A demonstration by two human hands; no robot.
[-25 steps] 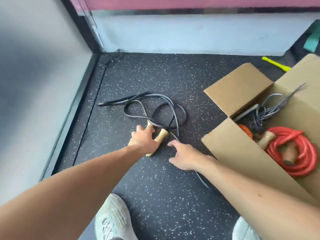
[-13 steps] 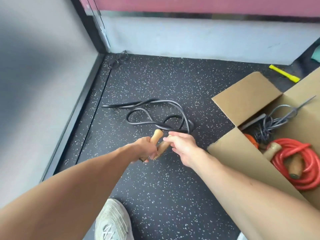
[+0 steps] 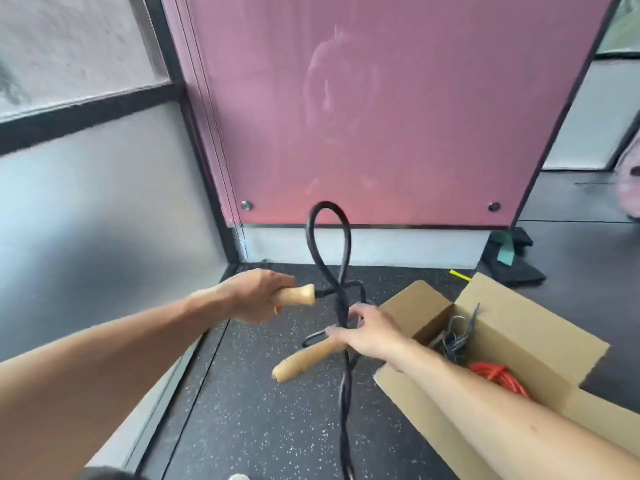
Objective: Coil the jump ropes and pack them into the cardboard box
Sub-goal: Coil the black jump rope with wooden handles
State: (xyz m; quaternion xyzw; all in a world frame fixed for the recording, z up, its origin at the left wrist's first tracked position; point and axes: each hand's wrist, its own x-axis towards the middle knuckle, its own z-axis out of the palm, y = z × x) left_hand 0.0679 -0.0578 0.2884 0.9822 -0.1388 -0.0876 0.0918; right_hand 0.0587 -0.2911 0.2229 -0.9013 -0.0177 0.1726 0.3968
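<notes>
A black jump rope (image 3: 313, 233) with two wooden handles hangs in the air in front of me. My left hand (image 3: 256, 294) is shut on one wooden handle (image 3: 299, 294), which points right. My right hand (image 3: 369, 332) grips the other wooden handle (image 3: 304, 362) near its rope end, together with strands of the rope. A loop of rope stands up above both hands and a strand drops down to the floor. The open cardboard box (image 3: 512, 337) sits at the right and holds a coiled red rope (image 3: 498, 374) and a thin grey rope (image 3: 457, 336).
A pink panel (image 3: 381, 116) stands straight ahead above a white baseboard. A frosted wall with a black frame (image 3: 86, 109) runs along the left. The floor is dark speckled rubber (image 3: 259, 420). A yellow stick (image 3: 460, 274) and a teal item (image 3: 502, 249) lie beyond the box.
Both hands took the wooden handles and lifted the black rope off the floor. The hands have drawn apart, and my view has tilted up toward the pink panel.
</notes>
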